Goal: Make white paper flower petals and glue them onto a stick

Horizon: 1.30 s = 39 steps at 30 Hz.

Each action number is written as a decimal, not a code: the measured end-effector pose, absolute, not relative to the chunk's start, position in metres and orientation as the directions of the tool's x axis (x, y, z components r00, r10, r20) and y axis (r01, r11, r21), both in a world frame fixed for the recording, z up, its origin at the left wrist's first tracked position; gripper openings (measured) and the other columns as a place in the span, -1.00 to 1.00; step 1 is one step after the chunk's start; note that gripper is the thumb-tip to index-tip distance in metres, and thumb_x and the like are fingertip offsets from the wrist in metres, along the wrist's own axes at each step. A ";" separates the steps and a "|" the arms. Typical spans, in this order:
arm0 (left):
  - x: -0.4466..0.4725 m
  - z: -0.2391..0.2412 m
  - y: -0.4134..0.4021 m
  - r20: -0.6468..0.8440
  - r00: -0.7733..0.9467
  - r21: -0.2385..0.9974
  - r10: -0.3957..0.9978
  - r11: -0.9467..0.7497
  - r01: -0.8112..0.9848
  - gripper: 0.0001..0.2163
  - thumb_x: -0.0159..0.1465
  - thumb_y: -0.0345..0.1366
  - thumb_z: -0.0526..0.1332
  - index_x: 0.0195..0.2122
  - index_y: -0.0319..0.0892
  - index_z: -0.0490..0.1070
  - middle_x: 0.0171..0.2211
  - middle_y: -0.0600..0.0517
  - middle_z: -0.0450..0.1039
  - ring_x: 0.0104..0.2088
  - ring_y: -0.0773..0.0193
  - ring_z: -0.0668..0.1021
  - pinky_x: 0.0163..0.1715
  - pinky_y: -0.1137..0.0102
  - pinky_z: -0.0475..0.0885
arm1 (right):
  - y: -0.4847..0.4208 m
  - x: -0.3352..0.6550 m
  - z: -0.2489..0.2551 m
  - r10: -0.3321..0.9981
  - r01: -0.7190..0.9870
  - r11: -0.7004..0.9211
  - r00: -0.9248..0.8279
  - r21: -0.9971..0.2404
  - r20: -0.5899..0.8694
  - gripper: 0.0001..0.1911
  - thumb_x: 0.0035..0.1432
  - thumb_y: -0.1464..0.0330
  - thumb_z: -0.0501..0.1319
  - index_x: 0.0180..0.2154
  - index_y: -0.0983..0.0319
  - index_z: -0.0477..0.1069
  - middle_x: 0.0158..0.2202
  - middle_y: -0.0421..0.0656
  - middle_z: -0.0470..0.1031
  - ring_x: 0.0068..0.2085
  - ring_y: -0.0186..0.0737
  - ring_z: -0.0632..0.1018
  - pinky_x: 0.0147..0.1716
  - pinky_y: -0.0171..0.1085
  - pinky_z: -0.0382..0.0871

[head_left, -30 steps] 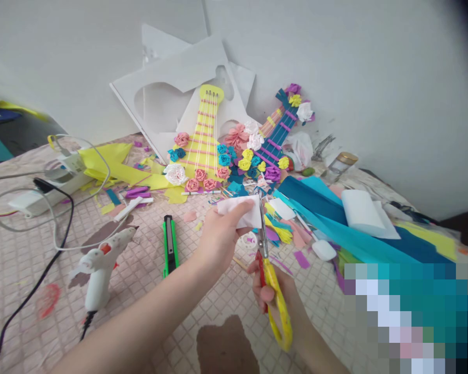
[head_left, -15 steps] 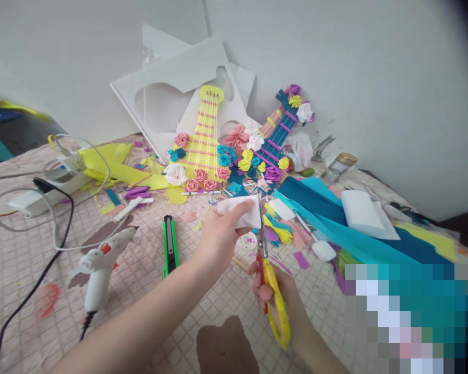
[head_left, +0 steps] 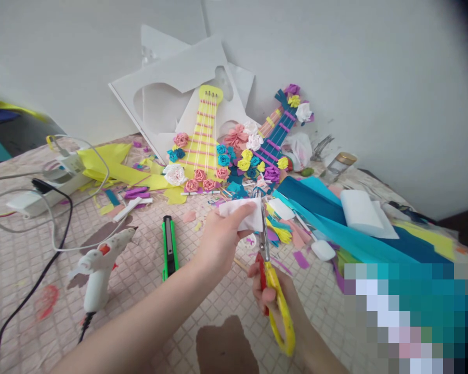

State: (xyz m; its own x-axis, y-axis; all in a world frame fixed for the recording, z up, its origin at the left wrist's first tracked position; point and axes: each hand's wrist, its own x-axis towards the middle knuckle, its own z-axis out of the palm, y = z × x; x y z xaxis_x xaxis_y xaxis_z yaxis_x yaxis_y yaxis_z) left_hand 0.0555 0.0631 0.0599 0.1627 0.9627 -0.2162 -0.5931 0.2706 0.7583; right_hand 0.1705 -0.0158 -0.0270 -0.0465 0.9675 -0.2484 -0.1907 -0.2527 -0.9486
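My left hand (head_left: pixel 222 236) pinches a small white piece of paper (head_left: pixel 244 219) between thumb and fingers, above the middle of the table. In my right hand (head_left: pixel 283 298) are scissors (head_left: pixel 276 301) with one yellow and one red handle. Their blades point away from me, along the right edge of the paper. Beyond my hands, a yellow paper guitar (head_left: pixel 205 135) with paper flowers leans upright beside a blue one (head_left: pixel 278 132). A green box cutter (head_left: pixel 170 248) lies to the left of my left hand.
At the left stand a white glue gun (head_left: pixel 101 272) and a power strip (head_left: pixel 35 195) with looping cables. Blue crepe paper (head_left: pixel 327 221), a white roll (head_left: pixel 361 214) and a glass jar (head_left: pixel 338 167) sit at the right. Cut-out white boards (head_left: pixel 171 72) lean on the wall. Paper scraps litter the table.
The scissors and my right hand have shifted slightly to the right and down. My left hand, still pinching the white paper, has moved only a little to the right.
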 end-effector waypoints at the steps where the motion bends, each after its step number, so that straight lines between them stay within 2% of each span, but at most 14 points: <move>1: 0.056 0.060 0.063 -0.219 0.159 0.757 0.963 0.270 -0.595 -0.88 0.01 -0.38 0.30 -0.42 -0.31 0.46 -0.46 -0.03 0.49 -0.43 0.27 0.54 -0.36 0.37 0.44 | -0.016 0.170 -0.026 0.970 -0.186 -0.242 -0.040 -0.952 -0.239 -0.41 -0.31 -0.11 0.28 -0.40 0.25 0.34 -0.69 -0.34 0.19 -0.68 -0.49 0.13 -0.71 -0.45 -0.02; 11: 0.057 0.060 0.063 -0.210 0.165 0.763 0.964 0.267 -0.589 -0.89 0.00 -0.38 0.32 -0.45 -0.30 0.48 -0.48 -0.01 0.48 -0.48 0.35 0.50 -0.43 0.45 0.44 | -0.018 0.169 -0.026 0.980 -0.140 -0.196 -0.006 -0.970 -0.197 -0.39 -0.23 -0.17 0.20 -0.39 0.24 0.34 -0.68 -0.33 0.18 -0.69 -0.48 0.14 -0.71 -0.44 0.00; 16: 0.058 0.059 0.063 -0.221 0.163 0.766 0.962 0.274 -0.582 -0.88 -0.01 -0.38 0.33 -0.45 -0.32 0.47 -0.48 -0.01 0.47 -0.48 0.35 0.49 -0.46 0.46 0.43 | -0.018 0.168 -0.024 0.984 -0.119 -0.177 -0.016 -0.977 -0.176 -0.32 -0.32 -0.21 0.21 -0.38 0.25 0.34 -0.67 -0.33 0.18 -0.68 -0.50 0.13 -0.71 -0.45 -0.01; 20: 0.058 0.057 0.063 -0.225 0.154 0.776 0.962 0.272 -0.569 -0.88 -0.01 -0.37 0.33 -0.48 -0.31 0.45 -0.49 0.00 0.45 -0.50 0.36 0.48 -0.50 0.48 0.41 | -0.019 0.168 -0.024 0.990 -0.094 -0.144 -0.015 -0.985 -0.143 -0.30 -0.32 -0.23 0.18 -0.37 0.25 0.33 -0.67 -0.34 0.14 -0.69 -0.50 0.13 -0.70 -0.44 -0.03; 24: 0.059 0.056 0.061 -0.226 0.187 0.782 0.956 0.293 -0.550 -0.87 0.02 -0.37 0.31 -0.42 -0.32 0.46 -0.45 -0.03 0.45 -0.47 0.35 0.48 -0.43 0.42 0.44 | -0.021 0.169 -0.025 0.991 -0.088 -0.131 -0.024 -0.987 -0.129 -0.28 -0.31 -0.26 0.14 -0.36 0.25 0.32 -0.66 -0.35 0.13 -0.68 -0.51 0.13 -0.70 -0.45 -0.04; 32: 0.059 0.054 0.062 -0.222 0.178 0.785 0.959 0.284 -0.551 -0.87 0.02 -0.36 0.31 -0.42 -0.31 0.46 -0.45 -0.03 0.46 -0.47 0.34 0.49 -0.44 0.43 0.44 | -0.017 0.167 -0.027 0.978 -0.140 -0.200 0.027 -0.970 -0.206 -0.29 -0.41 -0.23 0.21 -0.42 0.25 0.32 -0.69 -0.35 0.15 -0.70 -0.51 0.11 -0.74 -0.46 -0.04; 39: 0.059 0.055 0.064 -0.232 0.174 0.780 0.957 0.290 -0.555 -0.87 0.00 -0.37 0.32 -0.43 -0.32 0.48 -0.48 -0.02 0.46 -0.49 0.36 0.49 -0.45 0.45 0.45 | -0.020 0.173 -0.034 0.983 -0.101 -0.183 -0.018 -0.978 -0.182 -0.33 -0.29 -0.23 0.17 -0.40 0.24 0.31 -0.67 -0.36 0.10 -0.69 -0.51 0.10 -0.74 -0.46 -0.02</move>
State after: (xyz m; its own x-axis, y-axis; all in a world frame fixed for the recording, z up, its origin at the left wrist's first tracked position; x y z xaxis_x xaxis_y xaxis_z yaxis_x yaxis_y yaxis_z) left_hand 0.0589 0.0638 0.0554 0.1744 0.9569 -0.2321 -0.5547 0.2902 0.7798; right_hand 0.1730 -0.0197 -0.0342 -0.0176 0.9831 -0.1823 -0.1014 -0.1832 -0.9778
